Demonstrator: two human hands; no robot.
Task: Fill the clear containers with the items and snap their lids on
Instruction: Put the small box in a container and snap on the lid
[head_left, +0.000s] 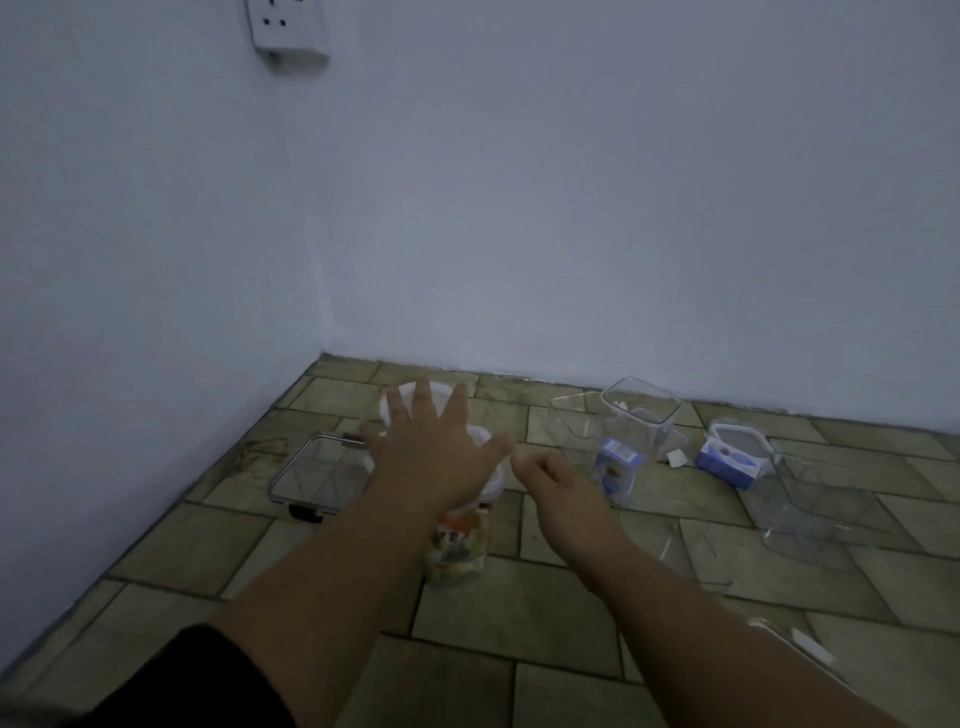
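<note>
Pressing flat, the left hand (434, 457) is lying spread on the white lid (488, 467) of the filled jar (457, 545) mid-floor. The right hand (558, 483) is hovering beside it, loosely curled, holding nothing. Pushing evenly over each edge should seat the lid.

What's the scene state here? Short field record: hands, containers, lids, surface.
left hand: open, fingers spread, palm down on the white lid of the filled container
right hand: loosely curled, empty, beside that container
filled container: upright, holds colourful items
tall container: upright, no lid, blue box inside
blue-and-white box: on the floor, right of it
loose lid: clear, flat on the floor, left
floor: tiled
</note>
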